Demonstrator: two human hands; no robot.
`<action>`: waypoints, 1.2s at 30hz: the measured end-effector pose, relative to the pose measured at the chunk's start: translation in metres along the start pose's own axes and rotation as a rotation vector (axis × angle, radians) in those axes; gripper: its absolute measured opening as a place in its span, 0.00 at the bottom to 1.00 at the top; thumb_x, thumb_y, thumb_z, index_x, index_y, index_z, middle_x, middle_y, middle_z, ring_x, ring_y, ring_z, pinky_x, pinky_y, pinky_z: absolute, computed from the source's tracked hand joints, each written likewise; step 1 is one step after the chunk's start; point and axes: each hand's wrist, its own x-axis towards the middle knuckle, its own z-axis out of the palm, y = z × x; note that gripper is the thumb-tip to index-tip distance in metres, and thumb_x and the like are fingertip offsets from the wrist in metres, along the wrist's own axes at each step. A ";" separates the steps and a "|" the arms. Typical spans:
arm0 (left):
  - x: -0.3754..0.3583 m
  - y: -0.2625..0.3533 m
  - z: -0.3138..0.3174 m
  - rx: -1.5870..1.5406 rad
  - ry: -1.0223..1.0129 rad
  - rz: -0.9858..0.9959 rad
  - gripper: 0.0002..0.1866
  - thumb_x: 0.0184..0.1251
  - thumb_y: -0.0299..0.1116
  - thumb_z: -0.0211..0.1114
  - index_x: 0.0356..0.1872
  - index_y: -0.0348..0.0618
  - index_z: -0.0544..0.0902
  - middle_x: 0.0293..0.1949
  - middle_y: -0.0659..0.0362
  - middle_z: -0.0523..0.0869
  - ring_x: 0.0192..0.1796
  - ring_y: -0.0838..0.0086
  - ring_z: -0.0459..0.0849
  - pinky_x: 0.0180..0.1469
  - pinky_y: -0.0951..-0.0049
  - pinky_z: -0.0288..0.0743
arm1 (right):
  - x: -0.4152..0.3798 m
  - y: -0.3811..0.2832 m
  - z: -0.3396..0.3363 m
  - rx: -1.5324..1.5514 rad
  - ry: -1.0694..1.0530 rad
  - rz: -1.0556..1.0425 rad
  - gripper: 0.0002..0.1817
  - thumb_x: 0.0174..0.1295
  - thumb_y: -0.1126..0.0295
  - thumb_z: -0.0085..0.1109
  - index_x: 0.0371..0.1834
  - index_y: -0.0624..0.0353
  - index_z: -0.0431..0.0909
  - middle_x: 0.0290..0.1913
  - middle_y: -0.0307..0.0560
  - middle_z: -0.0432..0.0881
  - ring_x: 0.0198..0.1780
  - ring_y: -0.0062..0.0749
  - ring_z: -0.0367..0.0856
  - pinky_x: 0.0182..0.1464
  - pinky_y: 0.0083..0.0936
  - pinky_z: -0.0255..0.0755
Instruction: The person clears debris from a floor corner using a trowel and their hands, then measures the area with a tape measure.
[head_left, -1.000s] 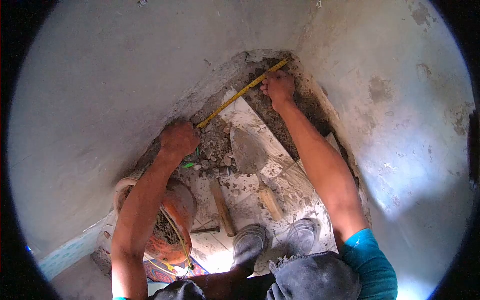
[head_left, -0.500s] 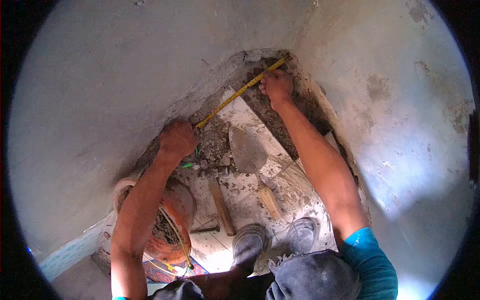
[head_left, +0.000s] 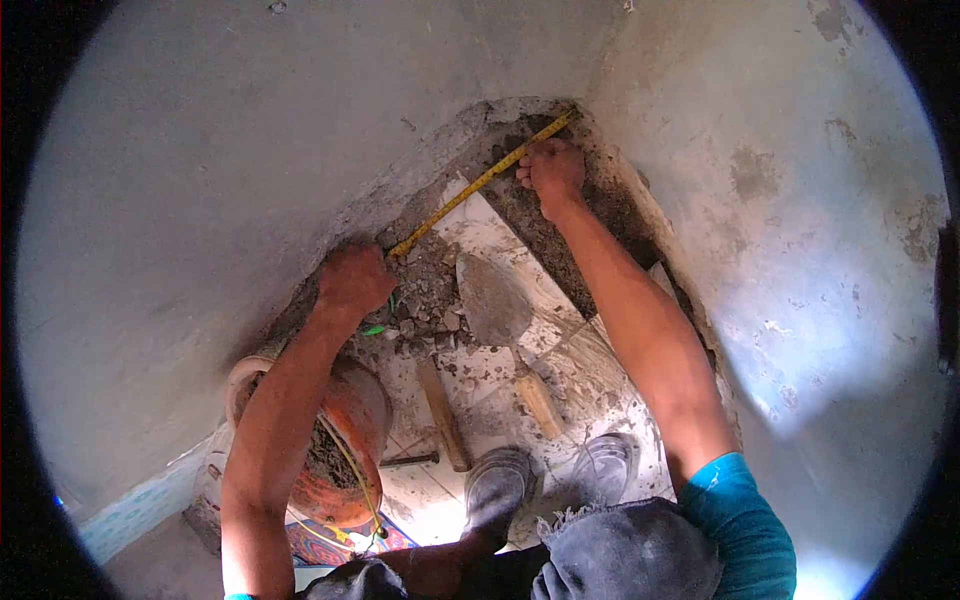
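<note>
A yellow tape measure (head_left: 470, 190) stretches diagonally over rubble and a white tile (head_left: 500, 245), its far end in the corner where the walls meet. My left hand (head_left: 357, 280) is closed around its near end by the left wall; the tape's case is hidden. Close to the far end, my right hand (head_left: 554, 172) has its fingers curled against the tape's edge. Between my arms, a trowel (head_left: 493, 302) with a wooden handle lies on the tile, beside a hammer (head_left: 443, 415) with a wooden handle.
An orange bucket (head_left: 370, 400) of mortar stands under my left forearm. A metal rod (head_left: 410, 460) lies near my shoes (head_left: 498, 485). Broken rubble (head_left: 425, 285) lies along the left wall (head_left: 250, 150). The right wall (head_left: 780, 220) rises beside my right arm.
</note>
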 end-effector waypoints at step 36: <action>0.003 -0.005 0.014 0.042 0.127 0.065 0.18 0.58 0.42 0.55 0.43 0.39 0.79 0.44 0.46 0.81 0.48 0.53 0.81 0.50 0.53 0.75 | 0.003 0.002 -0.001 -0.007 0.009 0.026 0.06 0.64 0.75 0.49 0.38 0.66 0.73 0.27 0.46 0.77 0.22 0.27 0.75 0.22 0.23 0.70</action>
